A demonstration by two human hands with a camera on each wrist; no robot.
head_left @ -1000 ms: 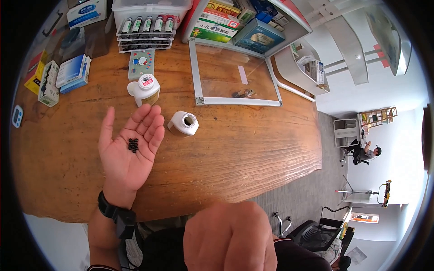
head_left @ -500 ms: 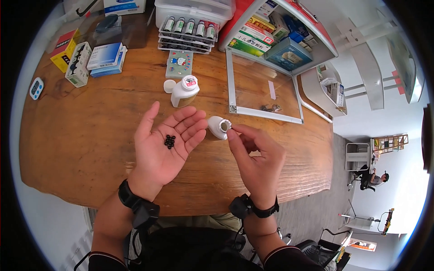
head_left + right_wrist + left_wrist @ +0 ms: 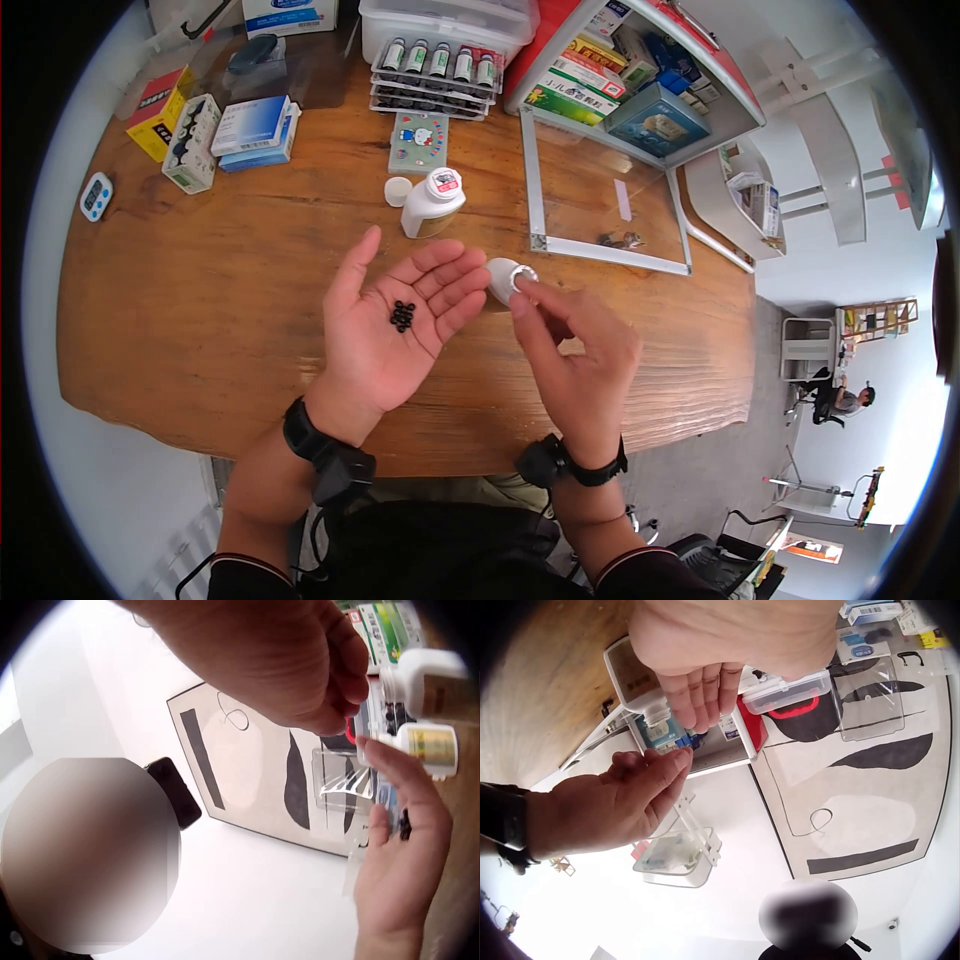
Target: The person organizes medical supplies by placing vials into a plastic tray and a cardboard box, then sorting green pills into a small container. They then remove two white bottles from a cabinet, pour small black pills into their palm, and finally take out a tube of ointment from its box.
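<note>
Palm up over the table, my left hand (image 3: 380,355) carries a small cluster of round black pills (image 3: 402,316) in its hollow, fingers nearly straight. Just past its fingertips stands an uncapped white bottle (image 3: 502,287). My right hand (image 3: 590,355) has thumb and forefinger tips together, overlapping the bottle's mouth in the head view; the left wrist view puts these fingertips (image 3: 681,757) a little off the bottle neck (image 3: 657,714). Nothing shows between them. Behind is a second white bottle (image 3: 432,212) with a red label on top, a white cap (image 3: 397,191) lying beside it.
A Hello Kitty case (image 3: 418,142) and a rack of small vials (image 3: 437,75) stand farther back. Medicine boxes (image 3: 250,130) and a timer (image 3: 96,197) are at left. A cabinet's glass door (image 3: 585,190) lies open at right.
My right hand has come down from close in front of the head camera to the uncapped bottle's mouth. The left hand still carries the pills; the head view has shifted.
</note>
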